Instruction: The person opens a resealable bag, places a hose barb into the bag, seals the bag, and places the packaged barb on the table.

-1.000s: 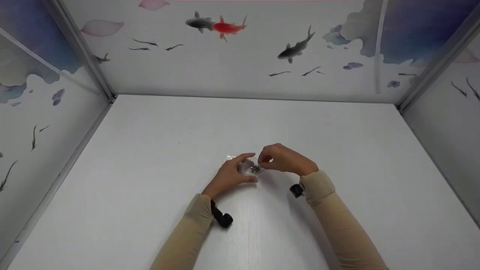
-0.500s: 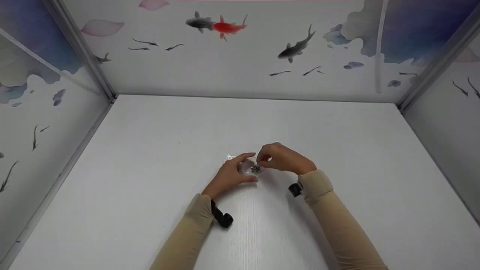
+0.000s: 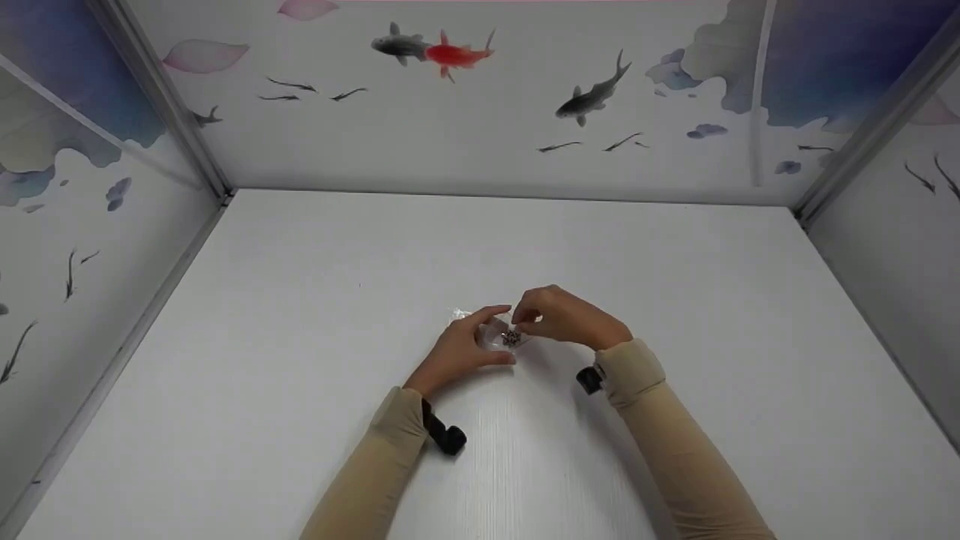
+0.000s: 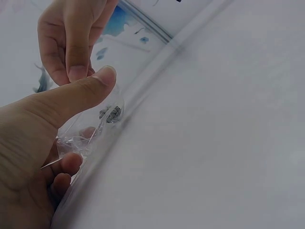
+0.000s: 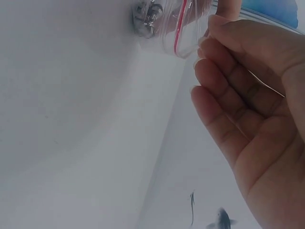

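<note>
A small clear plastic zip bag (image 3: 491, 334) is between the two hands, low over the white table. Small shiny metal pieces (image 5: 148, 19) lie bunched inside it; their exact kind is too small to make out. The left hand (image 3: 461, 349) holds the bag from the left, thumb toward the body and fingers round the far side. At the opposite edge, the right hand (image 3: 568, 316) pinches the bag's mouth between thumb and forefinger, beside a red zip line (image 5: 179, 27). Its other fingers are bent loosely below, as the right wrist view shows.
The white table (image 3: 300, 300) is bounded by panels printed with fish (image 3: 592, 97) at the back and sides. Metal corner posts (image 3: 161, 90) join the panels. A small black camera (image 3: 448, 440) sits on the left wrist, another (image 3: 590, 380) on the right.
The right hand has shifted very slightly left, toward the bag. The left hand stays in place, and the metal pieces look slightly turned.
</note>
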The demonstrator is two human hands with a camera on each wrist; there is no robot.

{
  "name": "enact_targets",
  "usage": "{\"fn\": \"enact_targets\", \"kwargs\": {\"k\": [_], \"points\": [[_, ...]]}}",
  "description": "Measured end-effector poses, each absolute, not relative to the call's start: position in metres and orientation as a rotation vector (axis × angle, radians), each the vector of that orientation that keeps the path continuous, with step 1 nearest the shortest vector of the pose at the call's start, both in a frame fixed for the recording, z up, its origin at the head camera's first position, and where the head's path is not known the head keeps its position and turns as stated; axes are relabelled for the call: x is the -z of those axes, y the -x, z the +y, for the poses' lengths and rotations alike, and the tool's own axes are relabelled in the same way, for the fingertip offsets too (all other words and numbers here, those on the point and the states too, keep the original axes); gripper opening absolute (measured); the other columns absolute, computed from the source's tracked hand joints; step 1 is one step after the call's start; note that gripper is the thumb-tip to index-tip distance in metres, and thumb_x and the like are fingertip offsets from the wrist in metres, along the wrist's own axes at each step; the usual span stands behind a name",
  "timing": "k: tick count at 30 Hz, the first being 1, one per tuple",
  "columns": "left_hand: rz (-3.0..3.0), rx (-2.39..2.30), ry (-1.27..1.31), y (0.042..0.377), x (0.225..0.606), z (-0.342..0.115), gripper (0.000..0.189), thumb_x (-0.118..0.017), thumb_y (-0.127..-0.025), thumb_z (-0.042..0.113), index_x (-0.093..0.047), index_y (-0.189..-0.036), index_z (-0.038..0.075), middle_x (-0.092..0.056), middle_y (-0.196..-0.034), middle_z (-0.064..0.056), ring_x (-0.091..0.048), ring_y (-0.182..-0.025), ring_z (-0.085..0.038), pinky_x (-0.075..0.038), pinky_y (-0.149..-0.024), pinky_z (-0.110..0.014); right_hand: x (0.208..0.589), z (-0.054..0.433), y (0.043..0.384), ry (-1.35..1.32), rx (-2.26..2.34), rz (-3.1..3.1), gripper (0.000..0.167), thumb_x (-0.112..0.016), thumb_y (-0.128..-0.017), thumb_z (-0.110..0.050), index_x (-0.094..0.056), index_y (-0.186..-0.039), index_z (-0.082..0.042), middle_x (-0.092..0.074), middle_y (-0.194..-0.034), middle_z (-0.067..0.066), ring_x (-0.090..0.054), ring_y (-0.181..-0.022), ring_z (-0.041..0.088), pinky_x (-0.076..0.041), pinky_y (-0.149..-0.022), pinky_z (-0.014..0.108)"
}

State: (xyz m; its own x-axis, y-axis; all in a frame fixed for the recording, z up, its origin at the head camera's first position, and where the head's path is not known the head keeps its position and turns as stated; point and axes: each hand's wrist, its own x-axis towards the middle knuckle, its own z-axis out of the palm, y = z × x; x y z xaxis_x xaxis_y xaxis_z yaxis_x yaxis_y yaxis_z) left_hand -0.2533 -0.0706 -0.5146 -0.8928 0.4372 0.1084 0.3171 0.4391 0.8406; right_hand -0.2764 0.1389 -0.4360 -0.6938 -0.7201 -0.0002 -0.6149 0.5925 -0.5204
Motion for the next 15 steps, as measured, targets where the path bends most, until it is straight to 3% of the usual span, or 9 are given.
{"fn": "enact_targets", "kwargs": {"k": [5,11,15], "points": [[2.561,-1.439,-0.675,0.2536,0.5139,-0.0705,0.077,-0.082,-0.075,0.037,-0.048,-0.142,0.024,-0.062,-0.119,0.001,-0.045,-0.072,-0.010,-0.039,-0.069,-0.028,0.4379,0.1409,0.2757,1.130,0.722,2.616,0.015,-0.068,-0.088,-0.006,-0.073,-0.102,-0.003,-0.071,-0.098,0.007,-0.066,-0.090,0.017,-0.054,-0.080,0.030],[2.524,-1.432,-0.657,0.2542,0.5117,-0.0718,0.078,-0.082,-0.075,0.039,-0.046,-0.143,0.027,-0.060,-0.120,0.003,-0.046,-0.078,-0.011,-0.039,-0.072,-0.029,0.4367,0.1428,0.2717,1.055,0.751,2.619,0.014,-0.065,-0.091,-0.009,-0.072,-0.103,-0.004,-0.070,-0.098,0.004,-0.064,-0.087,0.014,-0.053,-0.078,0.031],[2.482,-1.418,-0.643,0.2549,0.5097,-0.0740,0.065,-0.067,-0.087,0.048,-0.043,-0.144,0.030,-0.059,-0.122,0.004,-0.049,-0.082,-0.014,-0.041,-0.075,-0.032,0.4383,0.1447,0.2670,1.018,0.751,2.653,0.015,-0.063,-0.094,-0.015,-0.071,-0.102,-0.006,-0.070,-0.095,0.002,-0.061,-0.082,0.012,-0.052,-0.075,0.029]]}}
